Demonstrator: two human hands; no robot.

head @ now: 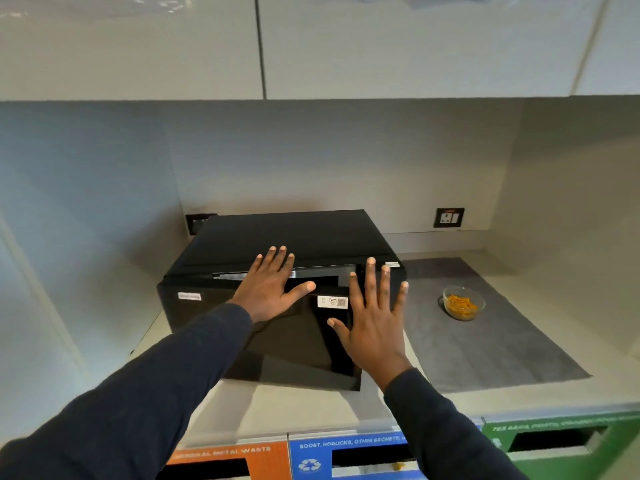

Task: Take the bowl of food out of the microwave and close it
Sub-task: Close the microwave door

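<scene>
A black microwave (277, 237) sits on the pale counter against the back wall. Its glossy door (291, 341) stands a little ajar, with a narrow gap showing along the top edge. My left hand (273, 285) lies flat with spread fingers on the door's upper edge and the microwave's top. My right hand (374, 317) is spread flat against the door's right side, beside a white sticker (332, 302). A clear glass bowl (463, 303) of orange food rests on a grey mat (485, 341) to the right of the microwave, apart from both hands.
White wall cabinets (311, 46) hang overhead. A black wall socket (449, 217) is behind the mat and another socket (199, 221) is behind the microwave's left corner. Below the counter's front edge are orange (228, 457), blue (346, 452) and green (561, 441) waste-bin slots.
</scene>
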